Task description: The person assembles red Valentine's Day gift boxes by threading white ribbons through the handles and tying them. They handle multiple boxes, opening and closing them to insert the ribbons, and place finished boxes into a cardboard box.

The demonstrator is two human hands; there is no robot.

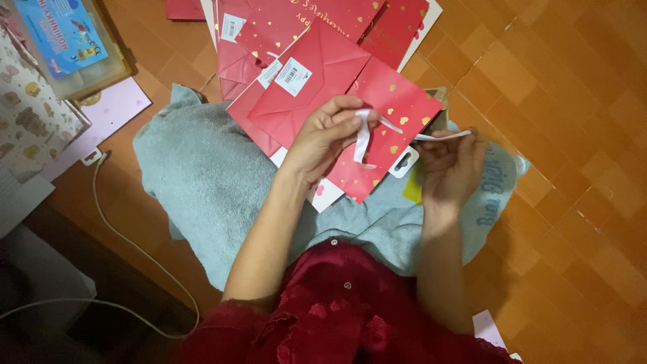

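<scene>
The white ribbon (377, 128) is stretching sideways between both hands: left hand (323, 138) fingers pinching its looped end, right hand (450, 165) fingers pinching the other, above the red bag (397, 101).

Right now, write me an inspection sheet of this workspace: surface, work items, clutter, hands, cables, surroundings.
Surface: orange-brown tiled floor, with a grey towel spread over the lap area.
Work items: white ribbon stretched between both hands above a red paper bag with gold hearts.
Clutter: pile of red envelopes with barcode stickers; pink paper sheet; clear plastic box with a blue leaflet inside.
Hands: left hand pinches a loop of the ribbon; right hand pulls its other end.
Cables: white cable with a plug, trailing over the floor at the left.
Surroundings: patterned wrapping paper at the left edge; dark area lower left, unclear.
</scene>
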